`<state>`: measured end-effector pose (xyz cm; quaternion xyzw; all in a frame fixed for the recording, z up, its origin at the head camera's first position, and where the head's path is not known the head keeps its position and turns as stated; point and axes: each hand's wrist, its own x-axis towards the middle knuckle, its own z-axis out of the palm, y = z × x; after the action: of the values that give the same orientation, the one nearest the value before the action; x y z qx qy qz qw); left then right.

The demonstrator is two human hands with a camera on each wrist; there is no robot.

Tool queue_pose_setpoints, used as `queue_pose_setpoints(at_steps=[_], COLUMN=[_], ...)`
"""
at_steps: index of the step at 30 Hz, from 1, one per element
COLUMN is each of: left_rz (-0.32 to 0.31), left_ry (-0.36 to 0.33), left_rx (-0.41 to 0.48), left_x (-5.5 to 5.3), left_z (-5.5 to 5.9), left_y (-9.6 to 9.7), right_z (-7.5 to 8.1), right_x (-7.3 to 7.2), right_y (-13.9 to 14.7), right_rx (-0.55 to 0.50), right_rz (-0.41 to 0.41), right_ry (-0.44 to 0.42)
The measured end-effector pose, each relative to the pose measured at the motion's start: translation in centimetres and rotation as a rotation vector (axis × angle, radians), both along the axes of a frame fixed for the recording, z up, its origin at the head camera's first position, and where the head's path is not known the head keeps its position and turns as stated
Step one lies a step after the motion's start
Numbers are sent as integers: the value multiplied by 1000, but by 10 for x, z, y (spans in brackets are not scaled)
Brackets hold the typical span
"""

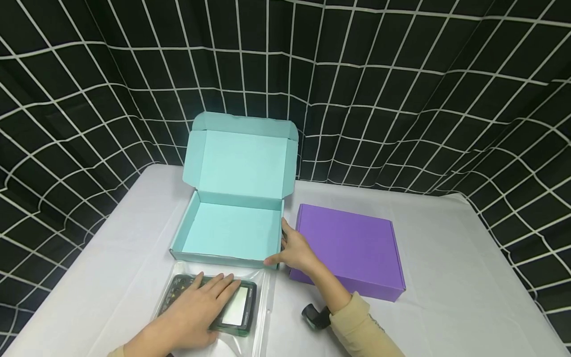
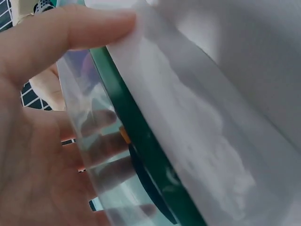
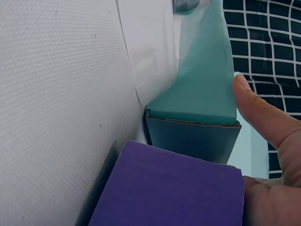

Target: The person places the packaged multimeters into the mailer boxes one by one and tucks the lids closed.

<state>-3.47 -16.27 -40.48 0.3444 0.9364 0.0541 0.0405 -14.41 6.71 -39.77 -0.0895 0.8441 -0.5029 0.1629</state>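
A digital multimeter (image 1: 244, 322) with a dark face, green edge and pale screen lies inside a clear plastic bag (image 1: 263, 317) near the front of the table. My left hand (image 1: 198, 307) rests across it, fingers extended over its face and hiding its middle. In the left wrist view its green edge (image 2: 141, 127) shows through the plastic between thumb and fingers. Behind it stands a teal cardboard box (image 1: 232, 230), lid raised and nothing inside. My right hand (image 1: 296, 250) holds its front right corner, thumb at the front rim and fingers along the right wall.
A closed purple box (image 1: 350, 248) lies right of the teal box, close beside my right hand. A small black object (image 1: 316, 317) is by my right sleeve. Black cloth with a white grid (image 1: 348, 94) hangs behind the white-covered table (image 1: 464, 277).
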Motion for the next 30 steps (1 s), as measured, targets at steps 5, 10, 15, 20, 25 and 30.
queue_pose_setpoints(at_steps=[5,10,15,20,25,30], left_rz=[-7,-62,-142,-167,-184,-188], left_ry=[11,82,212,249,313,407], left_rx=[5,-23,-49,-40,0,62], left_x=[0,-3,-11,-13,-9,-2], left_z=[-1,-3,-6,-10,-14,-15], left_y=[2,1,0,0,-4,-7], right_z=[-1,-2,-1,-1,-3,-4], right_x=[0,1,1,1,0,0], right_y=[-1,-1,-1,0,0,0], right_rx=[9,12,8,4,-3,-8], right_rz=[-3,-7,-14,-17,-6,-1], right_ry=[9,-1,-7,-4,0,4])
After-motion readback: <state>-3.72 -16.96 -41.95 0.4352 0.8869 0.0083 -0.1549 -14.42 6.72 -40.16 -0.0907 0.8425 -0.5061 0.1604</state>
